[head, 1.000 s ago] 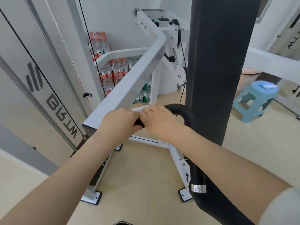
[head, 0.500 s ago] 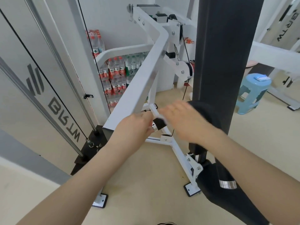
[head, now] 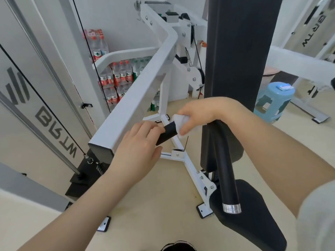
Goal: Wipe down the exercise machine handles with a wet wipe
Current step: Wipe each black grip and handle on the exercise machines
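1. Nearest to the person, a black padded seat [head: 253, 223] sat low on the right, and a straight black handle bar [head: 226, 178] with a silver end cap ran down over it.
2. The left hand [head: 139, 144] gripped the lower end of the black handle grip [head: 167, 133], its fingers [head: 154, 127] curled around it.
3. The right hand [head: 204, 115] held a white wet wipe [head: 179, 122] bunched against the same grip just above the left hand, fingers pinching the wipe around the bar.
4. Beside the hands, a white frame arm [head: 137, 98] slanted away, and a tall black back pad [head: 235, 51] stood upright.
5. Farther off were stacked water bottles [head: 117, 78] by the wall and a blue stool [head: 273, 102] on the floor to the right.
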Tool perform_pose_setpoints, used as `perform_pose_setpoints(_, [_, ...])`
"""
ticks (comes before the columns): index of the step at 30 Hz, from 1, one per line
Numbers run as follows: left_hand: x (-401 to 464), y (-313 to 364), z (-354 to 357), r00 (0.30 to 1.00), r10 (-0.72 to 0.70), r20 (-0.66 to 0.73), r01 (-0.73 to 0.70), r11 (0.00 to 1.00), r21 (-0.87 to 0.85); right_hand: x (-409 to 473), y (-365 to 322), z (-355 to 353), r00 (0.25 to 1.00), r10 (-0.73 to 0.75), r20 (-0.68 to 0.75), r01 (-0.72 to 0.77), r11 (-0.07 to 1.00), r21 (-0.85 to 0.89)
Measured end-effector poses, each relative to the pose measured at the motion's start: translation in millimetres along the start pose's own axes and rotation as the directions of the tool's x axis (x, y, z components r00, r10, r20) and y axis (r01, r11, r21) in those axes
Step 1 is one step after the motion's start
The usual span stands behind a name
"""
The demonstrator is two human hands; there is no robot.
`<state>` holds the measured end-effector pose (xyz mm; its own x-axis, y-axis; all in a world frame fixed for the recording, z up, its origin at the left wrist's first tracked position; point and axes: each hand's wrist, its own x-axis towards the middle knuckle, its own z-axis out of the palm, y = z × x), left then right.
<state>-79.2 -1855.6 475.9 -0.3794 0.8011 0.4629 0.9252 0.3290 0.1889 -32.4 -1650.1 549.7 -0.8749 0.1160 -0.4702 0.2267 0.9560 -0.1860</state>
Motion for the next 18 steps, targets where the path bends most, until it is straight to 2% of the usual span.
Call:
perform_pose_setpoints(2, [2.0, 11.6, 6.7, 0.999, 0.029, -0.039, -0.031, 0.998, -0.046, -8.3, 25.9, -1.6, 0.996, 0.062, 0.065, -0.072, 0.982, 0.176])
perform_pose_setpoints(4, [5.5, 31.5, 15.4, 0.998, 0.018, -0.063, -0.026, 0.990, -0.137, -16.0, 48.7, 8.9, 0.993, 0.039, 0.108, -0.088, 0.860, 0.503])
perform_pose_setpoints(6, [6.4, 54.8, 24.1, 0.999, -0.026, -0.024, 0.020, 0.969, -0.245, -19.7, 59.8, 23.7, 0.998, 0.003, 0.056, -0.043, 0.665, 0.745])
perform_pose_setpoints(9, [3.4, 87.9, 37.0, 0.992, -0.120, 0.050, 0.130, 0.935, -0.331, -24.1, 66.6, 42.6, 1.000, -0.002, 0.020, -0.018, 0.370, 0.929])
perform_pose_setpoints(11, [-0.9, 104.9, 42.4, 0.977, -0.193, 0.087, 0.212, 0.903, -0.375, -32.5, 68.9, 57.7, 0.997, -0.067, 0.026, -0.017, 0.134, 0.991])
perform_pose_setpoints(13, [-6.7, 119.6, 46.4, 0.958, -0.271, 0.095, 0.285, 0.859, -0.426, -39.9, 67.8, 78.2, 0.993, -0.114, -0.020, 0.016, -0.035, 0.999])
perform_pose_setpoints(14, [-10.0, 127.1, 47.7, 0.948, -0.305, 0.090, 0.312, 0.843, -0.438, -44.0, 64.7, 88.5, 0.994, -0.100, -0.039, 0.030, -0.087, 0.996])
perform_pose_setpoints(16, [-16.6, 141.0, 48.4, 0.927, -0.370, 0.064, 0.360, 0.824, -0.438, -51.7, 59.0, 102.6, 0.995, -0.041, -0.087, 0.082, -0.118, 0.990])
perform_pose_setpoints(18, [-23.9, 153.8, 47.5, 0.900, -0.435, 0.035, 0.405, 0.803, -0.436, -62.9, 53.8, 118.2, 0.990, -0.048, -0.134, 0.131, -0.061, 0.990])
